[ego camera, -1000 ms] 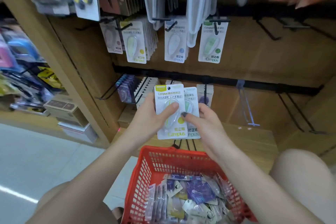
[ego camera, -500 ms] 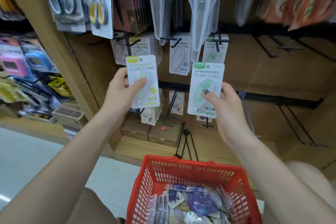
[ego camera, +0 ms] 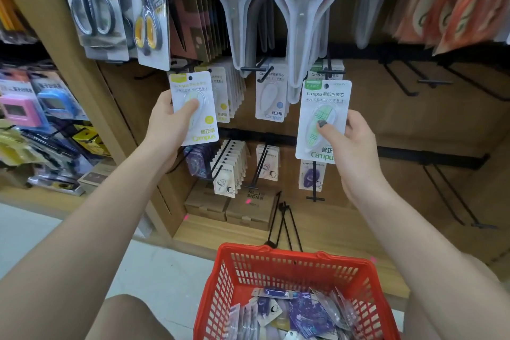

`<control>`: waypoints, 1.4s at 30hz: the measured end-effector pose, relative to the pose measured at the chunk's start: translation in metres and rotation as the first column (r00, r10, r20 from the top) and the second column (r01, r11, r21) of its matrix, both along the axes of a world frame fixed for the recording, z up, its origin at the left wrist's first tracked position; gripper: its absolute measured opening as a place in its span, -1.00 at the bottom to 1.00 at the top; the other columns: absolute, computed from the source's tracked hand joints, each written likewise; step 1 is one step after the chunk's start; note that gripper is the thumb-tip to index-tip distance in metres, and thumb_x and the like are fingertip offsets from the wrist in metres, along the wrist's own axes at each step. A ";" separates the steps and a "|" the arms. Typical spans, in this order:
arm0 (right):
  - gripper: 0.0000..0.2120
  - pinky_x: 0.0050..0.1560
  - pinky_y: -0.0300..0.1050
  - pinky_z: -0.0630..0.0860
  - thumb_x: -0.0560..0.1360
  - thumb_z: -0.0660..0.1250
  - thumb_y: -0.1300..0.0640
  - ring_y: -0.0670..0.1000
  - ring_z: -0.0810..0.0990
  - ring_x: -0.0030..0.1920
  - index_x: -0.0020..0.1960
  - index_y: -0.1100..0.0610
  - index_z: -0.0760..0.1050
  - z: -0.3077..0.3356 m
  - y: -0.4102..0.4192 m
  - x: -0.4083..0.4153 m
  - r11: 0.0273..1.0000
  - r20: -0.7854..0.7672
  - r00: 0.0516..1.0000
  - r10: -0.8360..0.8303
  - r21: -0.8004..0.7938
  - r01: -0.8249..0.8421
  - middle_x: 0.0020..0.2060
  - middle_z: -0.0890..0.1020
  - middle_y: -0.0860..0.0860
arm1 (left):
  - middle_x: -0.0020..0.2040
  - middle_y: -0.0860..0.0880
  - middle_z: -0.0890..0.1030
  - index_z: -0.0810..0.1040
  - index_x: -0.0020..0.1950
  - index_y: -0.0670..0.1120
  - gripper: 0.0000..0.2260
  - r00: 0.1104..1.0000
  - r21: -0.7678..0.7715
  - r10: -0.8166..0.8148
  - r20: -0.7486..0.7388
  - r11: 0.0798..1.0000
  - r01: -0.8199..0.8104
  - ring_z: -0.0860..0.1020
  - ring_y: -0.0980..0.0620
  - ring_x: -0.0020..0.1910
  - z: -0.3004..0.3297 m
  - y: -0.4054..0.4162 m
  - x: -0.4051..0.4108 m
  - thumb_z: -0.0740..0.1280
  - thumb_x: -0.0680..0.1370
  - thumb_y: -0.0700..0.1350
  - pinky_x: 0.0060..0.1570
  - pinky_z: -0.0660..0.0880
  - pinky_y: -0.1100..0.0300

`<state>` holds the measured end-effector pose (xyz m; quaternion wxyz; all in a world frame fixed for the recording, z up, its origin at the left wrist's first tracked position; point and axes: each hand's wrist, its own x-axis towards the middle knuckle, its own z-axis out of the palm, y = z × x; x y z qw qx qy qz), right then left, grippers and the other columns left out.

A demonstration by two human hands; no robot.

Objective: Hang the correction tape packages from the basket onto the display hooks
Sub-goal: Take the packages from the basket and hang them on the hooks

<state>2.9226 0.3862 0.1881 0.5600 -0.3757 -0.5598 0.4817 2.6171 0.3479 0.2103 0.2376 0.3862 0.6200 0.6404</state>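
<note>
- A wooden shop display (ego camera: 414, 124) fills the background, with black hook rails; packaged scissors (ego camera: 300, 8) hang along the top row, and rows of correction tape cards hang beneath them.
- The red basket (ego camera: 289, 262) stands below the display, near the person's knees, with many more packages lying loose in it.
- The left hand (ego camera: 168, 124) grips the yellow-tab package (ego camera: 194, 107), thumb pressed on its blister and fingers behind. The card is upright, long axis vertical, with its punched hole at the top edge above the grip.
- That hole sits just left of the yellow-marked stack (ego camera: 223, 91) on the upper rail; the hook's tip is hidden behind the card, so I cannot tell how well they line up.
- The right hand (ego camera: 350, 143) pinches the green-tab package (ego camera: 324, 119) the same way, upright, with its hole at the top directly below the green-label hook (ego camera: 328, 70).
- Judged from this, each hand is nearer its own matching hook, and the move turns on raising each hole onto its hook's tip.
- Compared with half a second ago, both cards are higher and nearer the upper rail, and further apart from each other; a second ago they were held together, overlapped, just above the basket.
</note>
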 end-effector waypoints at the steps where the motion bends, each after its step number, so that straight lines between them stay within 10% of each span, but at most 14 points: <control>1: -0.85 -0.09 -0.21 0.67 0.64 0.36 0.17 -0.13 0.73 0.08 0.16 -0.04 0.55 -0.001 0.000 0.000 1.000 0.002 1.000 -0.008 0.001 0.008 0.06 0.73 -0.19 | 0.19 0.11 0.67 0.52 0.30 0.09 -0.77 1.000 -0.002 0.008 0.000 1.000 -0.008 0.71 0.14 0.05 -0.001 -0.001 -0.001 0.37 0.65 -0.04 -0.04 0.67 0.11; 21: -0.81 -0.07 -0.18 0.68 0.64 0.37 0.19 -0.08 0.72 0.09 0.17 -0.08 0.56 -0.006 0.003 -0.001 0.990 0.001 0.992 -0.122 0.077 0.122 0.09 0.73 -0.11 | 0.07 0.26 0.55 0.32 0.55 0.05 -0.59 0.990 -0.189 -0.005 -0.143 0.982 -0.022 0.56 0.28 -0.07 -0.011 0.049 -0.011 0.28 0.70 -0.03 -0.41 0.48 0.47; 34: -0.91 -0.14 -0.29 0.53 0.58 0.44 0.07 -0.14 0.69 -0.07 0.05 -0.05 0.55 -0.005 0.087 -0.015 0.966 0.111 0.972 -0.207 -0.133 0.221 -0.02 0.70 -0.15 | 0.66 -0.16 0.21 -0.03 0.72 0.03 -0.37 0.968 -0.343 -0.022 -0.252 0.937 -0.068 0.25 -0.21 0.61 -0.006 0.088 -0.013 0.15 0.72 0.14 0.54 0.26 -0.03; 42: -0.59 -0.16 -0.19 0.43 0.56 0.46 -0.05 0.00 0.59 -0.04 0.28 0.12 0.44 -0.001 0.116 -0.020 0.933 0.282 0.932 -0.229 -0.210 0.293 0.09 0.62 -0.02 | 0.65 -0.10 0.24 -0.05 0.71 0.05 -0.36 0.988 -0.292 -0.035 -0.154 0.956 -0.012 0.25 -0.17 0.62 -0.015 0.089 -0.010 0.19 0.71 0.10 0.59 0.21 -0.13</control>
